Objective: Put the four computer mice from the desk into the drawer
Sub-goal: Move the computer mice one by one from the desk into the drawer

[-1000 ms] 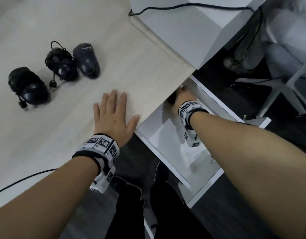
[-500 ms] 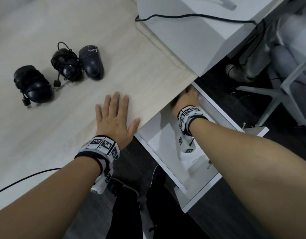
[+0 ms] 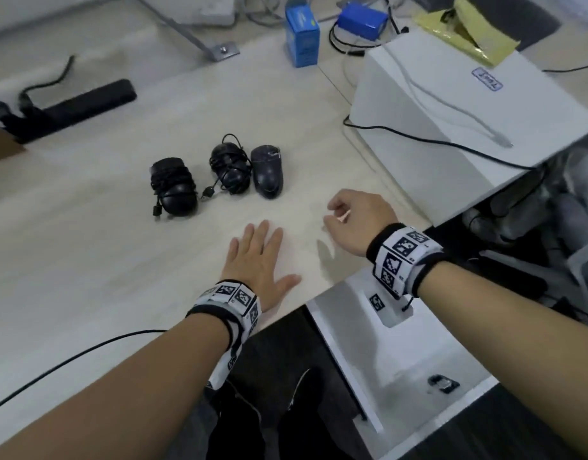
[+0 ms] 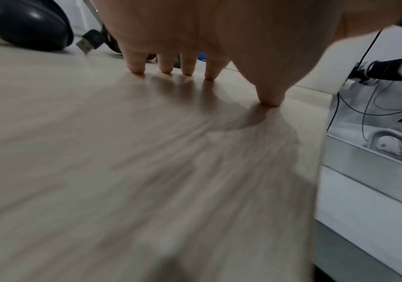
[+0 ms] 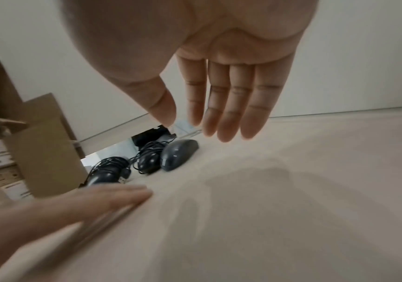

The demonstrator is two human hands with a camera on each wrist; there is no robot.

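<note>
A blue box, black power strip and white case sit nearby.

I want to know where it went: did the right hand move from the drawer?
Yes. The right hand came out of the drawer and is now above the desk.

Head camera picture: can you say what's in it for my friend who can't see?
Three black computer mice sit on a pale desk. The left hand lies flat there; the empty right hand hovers above it, near the open white drawer.
</note>
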